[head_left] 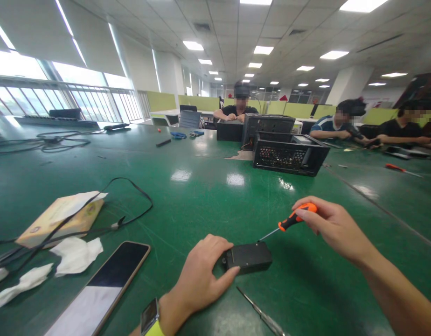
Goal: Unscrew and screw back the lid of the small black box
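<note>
A small black rectangular box (pixel 249 257) lies on the green tabletop. My left hand (pixel 206 268) grips its left end, fingers behind and thumb in front. My right hand (pixel 329 224) is closed around the orange and black handle of a screwdriver (pixel 292 218). The shaft slants down to the left, and its tip meets the far top edge of the box, where a small dark spot shows. Whether the tip sits in a screw is too small to tell. In front of the box lies a second, thin metal screwdriver (pixel 260 311).
A phone (pixel 107 284), crumpled tissues (pixel 77 255), a paper packet (pixel 66 219) and a black cable (pixel 147 198) lie at left. Farther back stand an open black metal case (pixel 288 154) and several people. Another orange screwdriver (pixel 399 168) rests at far right.
</note>
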Motion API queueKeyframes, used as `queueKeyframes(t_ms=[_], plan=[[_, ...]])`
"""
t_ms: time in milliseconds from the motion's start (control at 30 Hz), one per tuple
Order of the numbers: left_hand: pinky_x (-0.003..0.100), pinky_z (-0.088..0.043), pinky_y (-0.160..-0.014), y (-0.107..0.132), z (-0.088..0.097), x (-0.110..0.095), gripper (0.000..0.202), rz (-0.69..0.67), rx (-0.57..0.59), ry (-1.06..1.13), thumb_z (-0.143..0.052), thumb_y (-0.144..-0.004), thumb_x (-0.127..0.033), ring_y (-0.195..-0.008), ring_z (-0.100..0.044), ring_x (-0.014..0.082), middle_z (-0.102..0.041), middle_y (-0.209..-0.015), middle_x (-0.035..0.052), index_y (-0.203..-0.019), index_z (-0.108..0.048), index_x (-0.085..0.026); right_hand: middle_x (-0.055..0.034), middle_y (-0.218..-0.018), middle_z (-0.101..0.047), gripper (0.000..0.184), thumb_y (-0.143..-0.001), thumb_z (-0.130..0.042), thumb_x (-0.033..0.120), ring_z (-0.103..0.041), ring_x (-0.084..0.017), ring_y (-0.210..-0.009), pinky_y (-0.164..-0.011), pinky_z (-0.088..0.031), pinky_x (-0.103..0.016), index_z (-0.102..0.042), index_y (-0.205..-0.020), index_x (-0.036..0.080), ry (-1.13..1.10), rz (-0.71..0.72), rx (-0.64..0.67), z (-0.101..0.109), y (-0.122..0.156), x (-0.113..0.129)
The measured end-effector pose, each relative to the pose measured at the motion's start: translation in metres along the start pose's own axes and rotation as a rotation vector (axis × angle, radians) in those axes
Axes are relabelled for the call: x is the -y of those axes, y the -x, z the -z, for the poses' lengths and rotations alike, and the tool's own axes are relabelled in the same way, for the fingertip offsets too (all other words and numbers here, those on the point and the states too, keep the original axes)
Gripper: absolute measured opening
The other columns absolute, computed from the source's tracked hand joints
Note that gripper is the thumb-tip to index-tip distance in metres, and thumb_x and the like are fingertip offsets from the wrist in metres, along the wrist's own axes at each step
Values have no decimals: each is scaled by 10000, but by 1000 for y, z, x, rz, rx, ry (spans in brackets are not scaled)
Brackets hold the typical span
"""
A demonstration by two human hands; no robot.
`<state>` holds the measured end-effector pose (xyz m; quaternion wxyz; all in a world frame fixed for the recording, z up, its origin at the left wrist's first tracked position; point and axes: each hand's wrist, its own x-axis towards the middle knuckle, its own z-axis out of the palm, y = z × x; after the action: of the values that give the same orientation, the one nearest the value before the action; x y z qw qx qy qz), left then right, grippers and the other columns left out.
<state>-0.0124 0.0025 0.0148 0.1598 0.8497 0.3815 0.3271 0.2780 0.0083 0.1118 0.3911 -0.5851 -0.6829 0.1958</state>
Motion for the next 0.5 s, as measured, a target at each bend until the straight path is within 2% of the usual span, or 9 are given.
queueKeyframes(t_ms=[200, 500], plan=[[449, -509, -844, 1, 0, 0, 304, 23, 6, 8, -661, -828, -289, -947, -607, 280, -656, -1046, 108, -1099, -604, -164, 8, -636, -597, 281, -824, -588, 464, -442, -125, -502, -490, -352, -269, -689, -825, 201, -50, 10, -57, 5, 1, -2], [433, -495, -840, 1, -1, 0, 286, 59, 29, 36, -646, -836, -294, -939, -592, 270, -641, -1041, 94, -1092, -588, -182, 17, -586, -566, 298, -850, -564, 466, -454, -132, -498, -478, -356, -266, -695, -843, 199, 24, 50, 1, 1, 4, 4]])
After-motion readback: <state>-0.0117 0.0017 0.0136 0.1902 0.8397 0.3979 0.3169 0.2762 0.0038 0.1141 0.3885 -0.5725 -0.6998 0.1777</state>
